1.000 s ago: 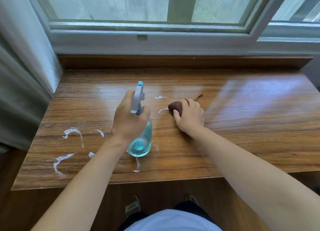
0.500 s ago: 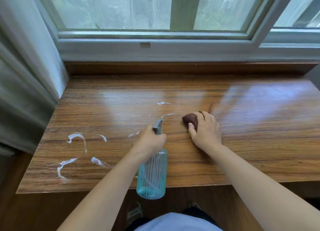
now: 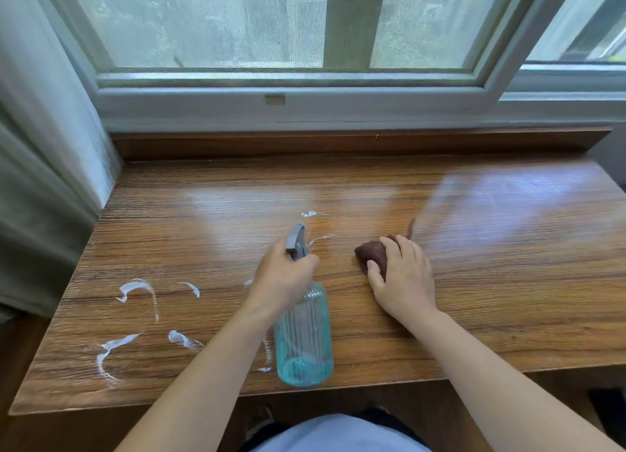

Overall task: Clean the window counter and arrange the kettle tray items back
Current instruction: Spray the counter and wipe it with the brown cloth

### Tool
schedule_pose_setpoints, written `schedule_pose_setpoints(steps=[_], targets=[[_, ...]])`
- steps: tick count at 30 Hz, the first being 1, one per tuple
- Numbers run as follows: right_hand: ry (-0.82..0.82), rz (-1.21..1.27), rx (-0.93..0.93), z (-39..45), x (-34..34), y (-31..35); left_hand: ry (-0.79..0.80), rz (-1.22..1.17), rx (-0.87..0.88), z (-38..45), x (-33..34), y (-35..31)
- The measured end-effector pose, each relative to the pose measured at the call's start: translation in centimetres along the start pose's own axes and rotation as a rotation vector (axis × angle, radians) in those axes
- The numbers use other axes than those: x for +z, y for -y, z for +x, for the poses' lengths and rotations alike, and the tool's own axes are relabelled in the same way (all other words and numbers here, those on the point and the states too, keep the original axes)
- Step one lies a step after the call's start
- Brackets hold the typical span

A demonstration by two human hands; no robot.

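A wooden window counter (image 3: 491, 275) fills the view, marked with white smears (image 3: 135, 289) at its left and a few near the middle. My left hand (image 3: 283, 277) grips the neck and grey trigger of a ribbed blue spray bottle (image 3: 303, 339), held above the counter's front edge with the nozzle aimed away from me. My right hand (image 3: 403, 282) presses a bunched brown cloth (image 3: 372, 253) onto the counter's middle. No kettle or tray is in view.
The window frame (image 3: 305, 109) and a raised wooden ledge (image 3: 338, 143) run along the back. A grey curtain (image 3: 37, 180) hangs at the left. The counter's right half shines wet. My feet show below the front edge.
My left hand drew the bottle back toward me and lowered its base past the front edge, then raised it a little. My right hand with the cloth stayed almost in place.
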State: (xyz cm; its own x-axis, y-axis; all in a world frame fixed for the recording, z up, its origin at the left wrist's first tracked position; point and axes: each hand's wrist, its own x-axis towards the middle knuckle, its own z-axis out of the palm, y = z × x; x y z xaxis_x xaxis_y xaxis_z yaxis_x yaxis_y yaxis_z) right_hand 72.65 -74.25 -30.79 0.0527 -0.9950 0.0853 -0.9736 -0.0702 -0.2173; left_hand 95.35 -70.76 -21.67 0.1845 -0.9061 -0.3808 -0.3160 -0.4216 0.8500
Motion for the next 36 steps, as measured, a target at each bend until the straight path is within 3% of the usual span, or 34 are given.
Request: schedule_pose_setpoints(steps=[2, 5, 9, 11, 15, 26, 31, 36], targets=[[0.012, 0.007, 0.006, 0.0, -0.1, 0.1, -0.078, -0.073, 0.034, 1.0, -1.7, -0.6], [0.044, 0.05, -0.016, -0.3, -0.3, 0.4, -0.316, -0.096, 0.15, 3.3, -5.0, -1.6], [0.063, 0.106, -0.357, -3.2, 0.1, 1.5, -0.542, 0.081, 0.405, 7.0, -7.6, -1.5], [0.091, 0.091, -0.423, -3.9, 0.2, 2.3, -0.594, 0.126, 0.52, 8.5, -8.2, -1.1], [0.126, -0.014, -0.38, -0.5, 0.5, 3.8, -0.629, 0.178, 0.651, 10.6, -8.8, 0.0], [0.175, -0.009, -0.041, 21.5, 2.7, 9.6, -0.687, 0.178, 0.688, 10.5, -8.4, 1.1], [0.168, 0.01, -0.101, 20.0, 2.5, 9.5, -0.671, 0.183, 0.692, 10.3, -8.5, 1.3], [0.155, 0.042, -0.31, 9.9, 1.3, 7.8, -0.666, 0.184, 0.678, 10.3, -8.4, 1.3]])
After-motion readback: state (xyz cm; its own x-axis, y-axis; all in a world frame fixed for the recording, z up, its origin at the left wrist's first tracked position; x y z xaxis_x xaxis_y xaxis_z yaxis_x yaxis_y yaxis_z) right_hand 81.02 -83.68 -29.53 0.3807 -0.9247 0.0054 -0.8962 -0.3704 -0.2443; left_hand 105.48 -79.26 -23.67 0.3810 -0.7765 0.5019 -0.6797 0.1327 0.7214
